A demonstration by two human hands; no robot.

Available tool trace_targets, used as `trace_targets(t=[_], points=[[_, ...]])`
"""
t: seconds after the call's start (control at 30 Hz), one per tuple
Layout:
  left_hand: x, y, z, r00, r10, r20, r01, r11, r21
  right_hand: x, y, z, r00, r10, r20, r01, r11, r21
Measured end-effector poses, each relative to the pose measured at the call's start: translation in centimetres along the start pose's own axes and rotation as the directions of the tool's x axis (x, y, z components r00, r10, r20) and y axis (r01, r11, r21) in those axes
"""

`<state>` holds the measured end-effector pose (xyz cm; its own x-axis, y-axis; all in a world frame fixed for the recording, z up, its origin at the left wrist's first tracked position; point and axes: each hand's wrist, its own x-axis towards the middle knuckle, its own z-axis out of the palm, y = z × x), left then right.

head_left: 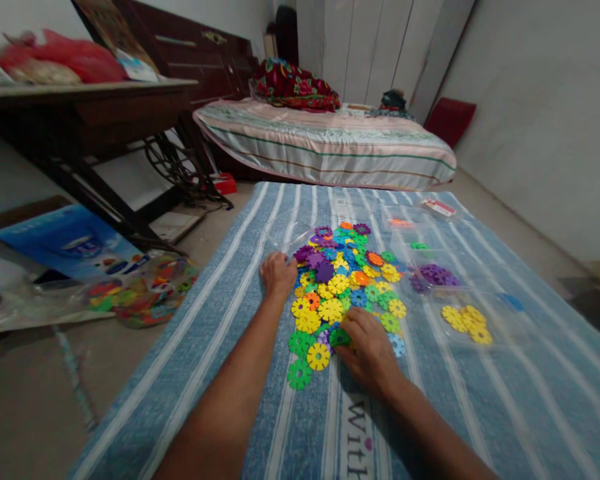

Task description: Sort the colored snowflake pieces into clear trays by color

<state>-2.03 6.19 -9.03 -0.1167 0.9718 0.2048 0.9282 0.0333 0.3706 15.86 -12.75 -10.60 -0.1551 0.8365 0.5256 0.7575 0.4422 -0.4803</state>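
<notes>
A loose pile of flat, notched plastic snowflake discs (339, 285) in yellow, green, purple, blue and orange lies on the striped cloth. My left hand (279, 272) is at the pile's far left edge, beside some purple discs (324, 271). Its fingers are curled, and whatever they may hold is hidden. At the near right side of the heap, my right hand (369, 347) has thumb and fingers closed on a green disc (339, 337). A yellow disc (319, 357) and another green one lie just left of it.
To the right, clear plastic trays hold sorted discs: yellow (467, 323), purple (436, 275), green (420, 247) and orange (401, 223). A clear lid or tray (293, 235) lies behind my left hand. A bed (325, 143) stands beyond; a sewing-machine table (85, 100) is at left.
</notes>
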Motion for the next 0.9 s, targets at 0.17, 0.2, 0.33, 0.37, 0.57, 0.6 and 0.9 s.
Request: trace_targets(t=[0.17, 0.2, 0.33, 0.37, 0.57, 0.6, 0.9], points=[[-0.5, -0.6, 0.4, 0.998, 0.057, -0.038, -0.059, 0.997, -0.053, 0.0, -0.1, -0.6, 1.000, -0.012, 0.007, 0.012, 1.000, 0.006], [-0.3, -0.9, 0.4, 0.997, 0.067, -0.034, -0.069, 0.996, -0.057, 0.1, -0.2, -0.8, 1.000, -0.016, 0.021, 0.016, 1.000, 0.007], [0.3, -1.5, 0.4, 0.995, 0.093, -0.026, -0.095, 0.994, -0.053, 0.4, -0.7, -1.9, 0.994, -0.036, 0.106, 0.032, 0.999, 0.036], [0.3, -1.5, 0.4, 0.995, 0.093, -0.025, -0.094, 0.994, -0.052, 0.6, -0.7, -2.3, 0.991, -0.039, 0.126, 0.034, 0.999, 0.040], [0.4, -1.5, 0.4, 0.995, 0.094, -0.038, -0.096, 0.994, -0.058, 5.4, 3.7, -6.5, 0.999, -0.047, 0.020, 0.049, 0.993, -0.108], [0.3, -1.5, 0.4, 0.995, 0.094, -0.041, -0.096, 0.994, -0.060, 6.6, 5.0, -7.6, 0.996, -0.054, -0.065, 0.041, 0.983, -0.177], [0.1, -1.4, 0.4, 0.994, 0.094, -0.061, -0.098, 0.993, -0.072, 9.3, 10.4, -10.1, 0.914, -0.045, -0.404, -0.178, 0.850, -0.496]])
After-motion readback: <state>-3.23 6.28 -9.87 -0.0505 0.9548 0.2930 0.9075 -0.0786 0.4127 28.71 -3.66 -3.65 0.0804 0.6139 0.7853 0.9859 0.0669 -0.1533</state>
